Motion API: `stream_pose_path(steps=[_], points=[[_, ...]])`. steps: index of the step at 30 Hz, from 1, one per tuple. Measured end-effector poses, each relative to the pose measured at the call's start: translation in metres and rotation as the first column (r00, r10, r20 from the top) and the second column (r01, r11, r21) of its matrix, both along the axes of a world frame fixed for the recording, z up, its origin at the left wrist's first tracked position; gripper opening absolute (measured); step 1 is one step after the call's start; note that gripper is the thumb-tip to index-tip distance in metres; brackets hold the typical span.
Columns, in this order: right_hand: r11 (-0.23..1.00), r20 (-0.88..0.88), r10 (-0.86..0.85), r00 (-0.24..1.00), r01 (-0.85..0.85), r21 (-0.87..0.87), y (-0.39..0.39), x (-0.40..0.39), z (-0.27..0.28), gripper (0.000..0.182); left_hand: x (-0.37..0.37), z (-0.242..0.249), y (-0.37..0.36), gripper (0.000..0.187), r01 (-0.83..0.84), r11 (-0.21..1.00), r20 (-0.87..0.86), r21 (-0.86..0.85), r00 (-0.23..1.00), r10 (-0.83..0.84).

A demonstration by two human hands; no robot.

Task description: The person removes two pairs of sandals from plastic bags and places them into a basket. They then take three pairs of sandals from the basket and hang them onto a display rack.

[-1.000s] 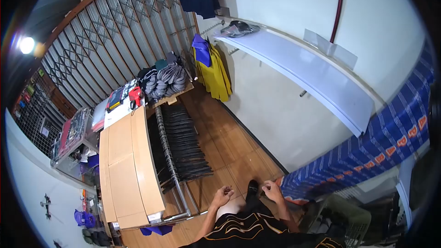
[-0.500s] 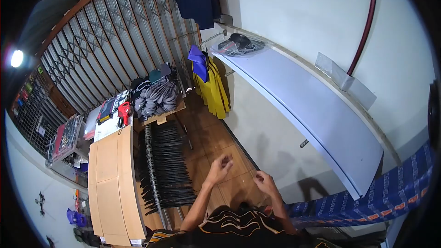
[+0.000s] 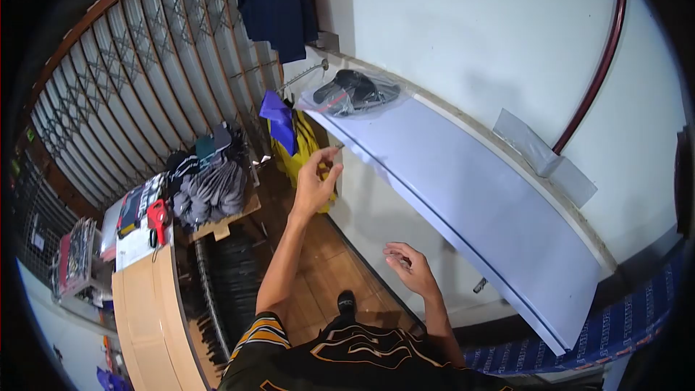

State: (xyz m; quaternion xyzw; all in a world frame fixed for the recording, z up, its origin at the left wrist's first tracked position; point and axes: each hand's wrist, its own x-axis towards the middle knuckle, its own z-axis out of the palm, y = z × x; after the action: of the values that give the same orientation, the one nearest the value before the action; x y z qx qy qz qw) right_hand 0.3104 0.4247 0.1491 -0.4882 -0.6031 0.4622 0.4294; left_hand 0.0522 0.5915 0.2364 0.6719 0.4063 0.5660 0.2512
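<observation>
My left hand (image 3: 316, 185) is raised in front of the hanging yellow garment (image 3: 288, 166), thumb and fingers apart with nothing between them. Close above it is the left end of the pale shelf (image 3: 463, 181), where a black cap-like item (image 3: 351, 90) lies inside a clear plastic bag (image 3: 380, 101). A purple cloth (image 3: 279, 119) hangs just up and left of that hand. Below the shelf's front edge, my right hand (image 3: 411, 269) is held in the air, its fingers loosely bent and holding nothing.
On the left, a rack of black hangers (image 3: 232, 268) stands by a tan board (image 3: 148, 311). Grey folded goods (image 3: 213, 192) and a red-handled tool (image 3: 157, 217) lie on the table behind. A folding metal gate (image 3: 137, 72) closes the back; a blue patterned cloth (image 3: 622, 326) is at right.
Both hands have risen, the left one moving up and leftward toward the shelf's far end. My view has shifted closer to the shelf and the bagged item.
</observation>
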Motion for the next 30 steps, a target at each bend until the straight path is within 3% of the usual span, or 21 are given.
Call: stream_pose_path(steps=[3,5,8,11,12,17,21,25,27,28,30], points=[[1.0,-0.09,0.004,0.996,-0.002,0.023,0.043,-0.017,0.018,0.034,-0.006,0.032,0.064,0.04,-0.095,0.995,-0.083,0.031,0.992,0.097],[0.997,-0.109,0.014,0.994,-0.007,0.071,0.07,-0.028,0.034,0.034,-0.012,0.037,0.118,0.042,-0.149,0.915,-0.132,0.374,0.968,0.212],[0.994,-0.159,0.008,0.987,0.01,0.112,0.107,-0.047,0.05,0.034,-0.02,0.034,0.179,0.046,-0.18,0.892,-0.206,0.416,0.936,0.285],[0.997,-0.235,-0.008,0.972,0.026,0.072,0.132,-0.057,0.057,0.033,-0.026,0.019,0.207,0.049,-0.197,0.932,-0.382,0.304,0.871,0.308],[0.998,-0.265,-0.009,0.964,0.023,0.051,0.139,-0.061,0.059,0.032,-0.026,0.017,0.206,0.035,-0.183,0.96,-0.365,0.212,0.896,0.252],[0.981,-0.37,-0.184,0.911,0.191,-0.017,0.172,-0.071,0.07,0.036,-0.031,-0.002,0.179,0.016,0.076,0.91,-0.437,0.407,0.892,0.121],[0.95,-0.489,-0.31,0.815,0.246,-0.192,0.187,-0.082,0.081,0.043,-0.033,-0.01,0.147,0.022,0.332,0.835,-0.537,0.439,0.842,-0.052],[0.924,-0.481,-0.364,0.797,0.246,-0.292,0.199,-0.089,0.083,0.041,-0.038,-0.005,0.119,0.025,0.542,0.782,-0.628,0.309,0.734,-0.26],[0.943,-0.384,-0.327,0.863,0.275,-0.185,0.201,-0.092,0.073,0.042,-0.042,0.005,0.109,0.024,0.621,0.752,-0.594,0.22,0.697,-0.402],[0.951,-0.33,-0.309,0.892,0.281,-0.129,0.202,-0.093,0.07,0.042,-0.047,0.011,0.108,0.031,0.633,0.753,-0.591,0.182,0.682,-0.431],[0.947,-0.336,-0.318,0.886,0.28,-0.157,0.2,-0.093,0.072,0.039,-0.061,0.036,0.11,0.042,0.385,0.89,-0.517,0.244,0.828,-0.216]])
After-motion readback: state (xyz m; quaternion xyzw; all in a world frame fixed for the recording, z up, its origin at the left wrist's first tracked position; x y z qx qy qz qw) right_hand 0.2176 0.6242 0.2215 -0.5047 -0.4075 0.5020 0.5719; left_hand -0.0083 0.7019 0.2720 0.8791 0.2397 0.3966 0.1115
